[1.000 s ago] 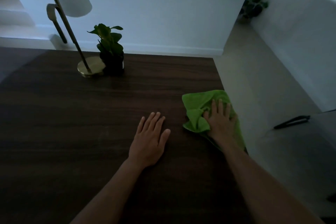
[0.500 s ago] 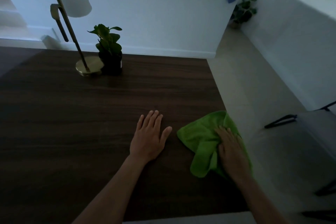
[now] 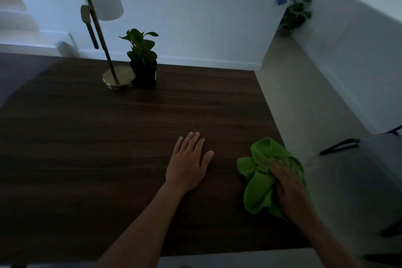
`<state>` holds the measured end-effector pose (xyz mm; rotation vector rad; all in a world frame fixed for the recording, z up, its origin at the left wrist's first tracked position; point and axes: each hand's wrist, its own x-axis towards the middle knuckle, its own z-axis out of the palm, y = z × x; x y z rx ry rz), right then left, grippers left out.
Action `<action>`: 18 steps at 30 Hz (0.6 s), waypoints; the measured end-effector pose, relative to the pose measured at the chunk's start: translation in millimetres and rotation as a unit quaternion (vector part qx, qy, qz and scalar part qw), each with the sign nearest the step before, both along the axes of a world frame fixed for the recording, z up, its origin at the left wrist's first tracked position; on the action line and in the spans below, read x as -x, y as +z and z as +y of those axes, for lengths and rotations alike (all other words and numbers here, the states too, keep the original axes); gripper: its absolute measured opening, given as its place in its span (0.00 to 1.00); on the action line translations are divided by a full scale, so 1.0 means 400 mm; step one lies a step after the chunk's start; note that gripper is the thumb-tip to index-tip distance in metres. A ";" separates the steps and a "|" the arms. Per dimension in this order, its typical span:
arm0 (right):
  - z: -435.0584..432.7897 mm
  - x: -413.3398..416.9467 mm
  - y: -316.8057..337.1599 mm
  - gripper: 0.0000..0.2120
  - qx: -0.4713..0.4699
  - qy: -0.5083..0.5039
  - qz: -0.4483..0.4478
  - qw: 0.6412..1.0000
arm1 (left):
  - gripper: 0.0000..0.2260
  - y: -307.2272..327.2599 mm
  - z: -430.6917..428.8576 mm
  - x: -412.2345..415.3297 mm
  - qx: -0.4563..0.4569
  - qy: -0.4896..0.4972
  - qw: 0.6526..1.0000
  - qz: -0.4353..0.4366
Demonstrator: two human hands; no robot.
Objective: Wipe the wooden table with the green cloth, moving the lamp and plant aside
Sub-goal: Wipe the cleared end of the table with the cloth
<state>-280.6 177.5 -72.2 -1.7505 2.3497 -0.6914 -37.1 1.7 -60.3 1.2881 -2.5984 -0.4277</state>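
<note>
The dark wooden table (image 3: 108,148) fills most of the view. At its right edge lies the crumpled green cloth (image 3: 258,183), with my right hand (image 3: 289,185) pressed flat on top of it; the hand is blurred. My left hand (image 3: 189,163) rests flat on the bare wood, fingers spread, a little left of the cloth. Near the far edge stands the brass lamp (image 3: 118,77) with a white shade. The small potted plant (image 3: 143,65) in a dark pot stands right beside the lamp's base, touching or nearly so.
Right of the table is pale floor and a grey chair (image 3: 369,159) with dark arms. A white wall runs behind the table. Another plant (image 3: 295,14) sits in the far right corner, with a blue object beside it.
My right hand has dragged the green cloth toward me along the table's right edge, bunching it. My left hand has stayed flat in place. Lamp and plant have not moved.
</note>
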 end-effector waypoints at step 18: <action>0.058 -0.079 -0.011 0.27 -0.053 0.062 0.048 0.996 | 0.31 -0.018 0.001 0.004 0.022 0.012 1.000 0.006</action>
